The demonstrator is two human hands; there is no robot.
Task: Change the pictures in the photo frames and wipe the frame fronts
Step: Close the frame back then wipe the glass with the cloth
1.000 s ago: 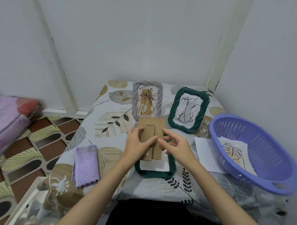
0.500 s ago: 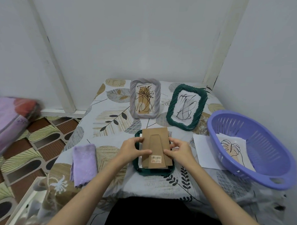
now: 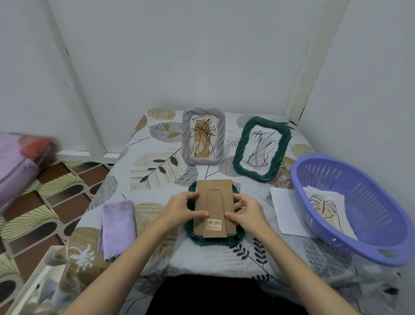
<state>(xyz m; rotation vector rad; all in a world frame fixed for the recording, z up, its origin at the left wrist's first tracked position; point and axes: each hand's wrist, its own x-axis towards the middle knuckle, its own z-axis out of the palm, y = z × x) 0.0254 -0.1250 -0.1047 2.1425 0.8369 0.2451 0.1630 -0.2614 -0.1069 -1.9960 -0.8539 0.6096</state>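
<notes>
- Left hand (image 3: 184,208) and right hand (image 3: 246,212) grasp the cardboard backing (image 3: 215,206) by its side edges, thumbs on top.
- Backing lies on face-down green frame (image 3: 191,232), table centre.
- Beyond: grey frame (image 3: 202,135), second green frame (image 3: 261,149), both upright.

Leaf-print tablecloth (image 3: 153,169) over table; patterned floor (image 3: 45,198) left; folded purple bedding (image 3: 8,165) far left; white walls (image 3: 182,49).

Purple basket (image 3: 375,212), leaf-patterned tablecloth (image 3: 158,169)
</notes>
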